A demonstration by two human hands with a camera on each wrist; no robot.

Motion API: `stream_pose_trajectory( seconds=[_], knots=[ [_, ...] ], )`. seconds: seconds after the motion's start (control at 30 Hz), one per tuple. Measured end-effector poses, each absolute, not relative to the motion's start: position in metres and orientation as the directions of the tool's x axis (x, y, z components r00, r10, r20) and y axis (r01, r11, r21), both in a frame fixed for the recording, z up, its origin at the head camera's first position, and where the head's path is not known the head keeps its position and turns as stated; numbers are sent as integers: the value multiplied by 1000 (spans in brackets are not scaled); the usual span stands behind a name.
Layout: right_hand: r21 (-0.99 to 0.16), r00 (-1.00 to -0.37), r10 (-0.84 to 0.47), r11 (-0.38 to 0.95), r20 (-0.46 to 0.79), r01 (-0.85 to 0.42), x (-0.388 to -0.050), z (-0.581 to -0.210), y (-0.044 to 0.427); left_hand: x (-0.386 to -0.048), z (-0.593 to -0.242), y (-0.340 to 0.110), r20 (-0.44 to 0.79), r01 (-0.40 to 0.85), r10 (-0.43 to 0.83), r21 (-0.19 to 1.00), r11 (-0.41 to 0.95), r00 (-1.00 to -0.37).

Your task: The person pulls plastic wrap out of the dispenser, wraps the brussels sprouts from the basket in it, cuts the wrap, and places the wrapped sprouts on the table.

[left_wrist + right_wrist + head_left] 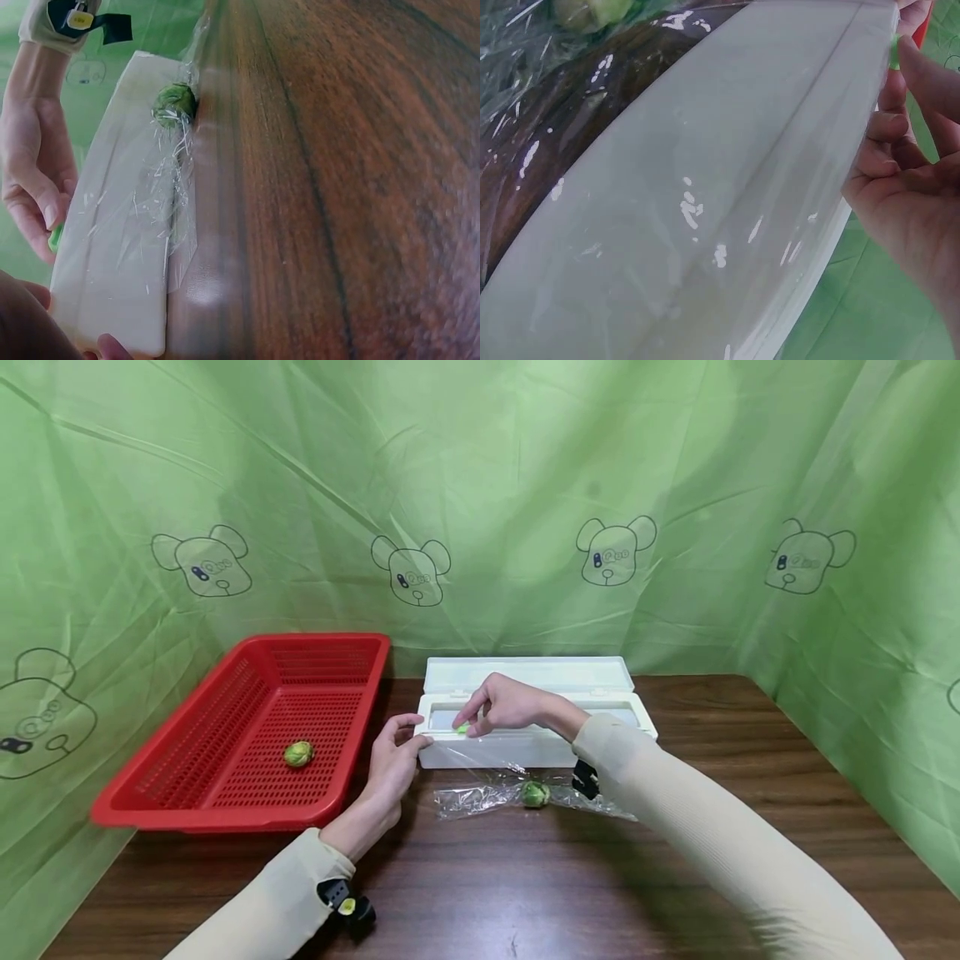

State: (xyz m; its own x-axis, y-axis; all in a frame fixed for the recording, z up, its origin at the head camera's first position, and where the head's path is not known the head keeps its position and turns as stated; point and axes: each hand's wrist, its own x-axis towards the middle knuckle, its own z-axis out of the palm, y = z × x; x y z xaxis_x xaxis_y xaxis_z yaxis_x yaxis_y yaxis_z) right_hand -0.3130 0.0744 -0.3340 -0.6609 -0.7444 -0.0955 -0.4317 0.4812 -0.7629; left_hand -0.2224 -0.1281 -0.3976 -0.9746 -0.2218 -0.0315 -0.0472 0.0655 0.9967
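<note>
A white cling film dispenser (pixel 540 753) lies on the table, its lid (pixel 525 670) raised at the back. My left hand (pixel 392 760) grips its left end, with the thumb at the front corner and the fingers over the top. With thumb and index finger my right hand (pixel 506 703) pinches a small green slide cutter (pixel 462 727) near the same end. Clear film (pixel 472 799) runs down the dispenser's front onto the table. On the film sits a green Brussels sprout (pixel 535 793), also in the left wrist view, where the sprout (pixel 174 103) lies beside the dispenser.
To the left stands a red plastic basket (pixel 217 818) with slotted walls, holding another Brussels sprout (pixel 298 753). A green curtain (pixel 510 460) with bear drawings hangs behind and at both sides of the brown wooden table (pixel 480 893).
</note>
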Motion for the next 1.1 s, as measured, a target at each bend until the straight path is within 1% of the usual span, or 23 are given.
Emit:
stream_pose_trajectory(
  seconds=[0.3, 0.6, 1.1],
  knots=[
    [-747, -669, -738, 493, -88, -445, -313, -334, 89, -222, -398, -128, -29, -44, -225, 997, 60, -974],
    [-760, -671, -736, 487, -92, -430, -312, -333, 101, -221, -396, -129, -39, -55, -220, 996, 64, -975],
    [-750, -681, -723, 511, -112, -420, -311, -335, 124, -222, -397, -130, -45, -61, -214, 996, 70, -976]
  ],
)
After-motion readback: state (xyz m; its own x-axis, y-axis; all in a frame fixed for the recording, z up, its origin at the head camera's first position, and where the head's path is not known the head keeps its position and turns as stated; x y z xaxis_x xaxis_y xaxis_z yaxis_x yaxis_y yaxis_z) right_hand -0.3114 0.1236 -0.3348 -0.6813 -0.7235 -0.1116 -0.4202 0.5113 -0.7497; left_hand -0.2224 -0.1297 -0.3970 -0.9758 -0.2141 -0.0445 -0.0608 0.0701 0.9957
